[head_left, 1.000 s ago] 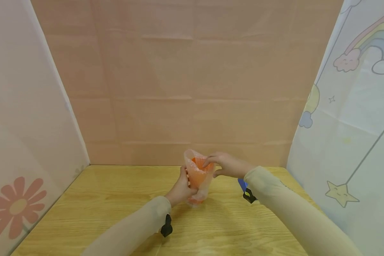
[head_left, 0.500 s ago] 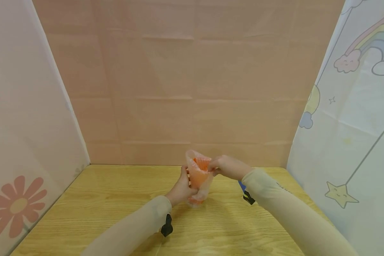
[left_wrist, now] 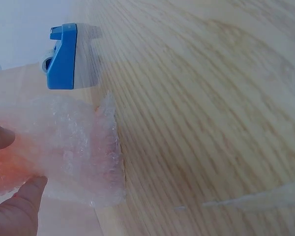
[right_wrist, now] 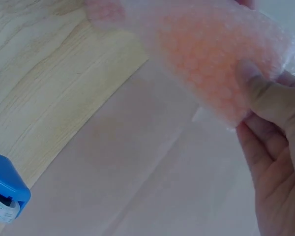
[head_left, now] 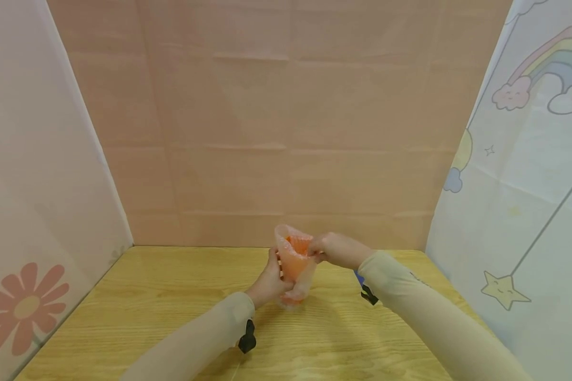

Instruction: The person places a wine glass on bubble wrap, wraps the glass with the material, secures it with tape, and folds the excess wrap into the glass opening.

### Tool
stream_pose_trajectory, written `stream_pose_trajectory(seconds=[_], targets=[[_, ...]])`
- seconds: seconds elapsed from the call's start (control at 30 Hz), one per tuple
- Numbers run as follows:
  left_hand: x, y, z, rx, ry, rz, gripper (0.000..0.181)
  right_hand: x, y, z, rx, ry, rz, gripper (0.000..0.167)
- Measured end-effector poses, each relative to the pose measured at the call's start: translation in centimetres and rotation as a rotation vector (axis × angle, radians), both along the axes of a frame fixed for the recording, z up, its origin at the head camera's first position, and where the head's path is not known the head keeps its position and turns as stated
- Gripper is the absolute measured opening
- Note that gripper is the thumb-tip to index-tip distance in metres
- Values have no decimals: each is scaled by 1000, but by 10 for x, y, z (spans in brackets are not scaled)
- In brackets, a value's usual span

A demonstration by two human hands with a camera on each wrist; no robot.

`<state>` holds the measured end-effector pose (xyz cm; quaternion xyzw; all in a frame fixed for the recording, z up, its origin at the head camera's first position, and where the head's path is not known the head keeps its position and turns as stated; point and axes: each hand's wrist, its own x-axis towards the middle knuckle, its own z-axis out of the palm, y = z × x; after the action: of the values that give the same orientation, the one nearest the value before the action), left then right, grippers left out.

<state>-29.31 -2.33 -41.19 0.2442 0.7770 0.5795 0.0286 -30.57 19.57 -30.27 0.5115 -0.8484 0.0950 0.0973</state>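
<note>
Translucent bubble wrap (head_left: 304, 286) is rolled round an orange thing (head_left: 299, 243) whose ribbed inside shows at the open top. Its kind is unclear. In the head view the bundle stands nearly upright at mid-table, leaning a little left. My left hand (head_left: 269, 280) grips its left side, thumb in front. The left wrist view shows the wrap's lower edge (left_wrist: 108, 152) at the table. My right hand (head_left: 339, 250) pinches the upper right rim. In the right wrist view, my right thumb (right_wrist: 253, 78) presses the outside of the wrap, and the fingers lie partly hidden behind.
A blue tape dispenser (left_wrist: 62, 61) stands on the wooden table (head_left: 171, 286) to the right of the bundle, largely hidden by the right sleeve in the head view. Its clear tape roll (right_wrist: 2, 209) shows in the right wrist view. A pinkish backdrop (head_left: 286, 132) rises behind.
My right hand has gone from reaching over the open top, fingers spread, to pinching the right rim of the bubble wrap. The left hand keeps its hold with hardly any movement.
</note>
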Motion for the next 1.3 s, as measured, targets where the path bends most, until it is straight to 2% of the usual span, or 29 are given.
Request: stream_pose_trajectory(seconds=[0.13,0.23,0.4,0.57,0.77,0.87,0.93,1.03,1.17,1.3], targets=[[-1,0,0,6,-20,1,88,2,4,5,22,-90,-52,29],[-1,1,0,3,-27,-2,89,4,6,8,-10,-133,-79,31],[-1,1,0,-5,-24,1,89,6,9,9,-86,-130,-76,21],[1,1,0,-10,-21,11,88,6,8,4,-116,-118,-58,14],[-2,-6,1,-42,-38,-28,87,8,6,1,-136,-115,-55,13],[-4,-16,12,-94,-44,-65,86,9,5,0,-141,-123,-57,12],[-6,-23,26,-106,-57,-88,86,10,6,0,-140,-130,-60,12],[-12,-33,48,-79,-61,-109,86,10,6,0,-142,-134,-61,13],[-17,-40,74,-86,-46,-83,83,8,7,-2,-152,-131,-56,13],[-20,-40,87,-155,-33,-42,72,6,6,-3,-159,-123,-51,14]])
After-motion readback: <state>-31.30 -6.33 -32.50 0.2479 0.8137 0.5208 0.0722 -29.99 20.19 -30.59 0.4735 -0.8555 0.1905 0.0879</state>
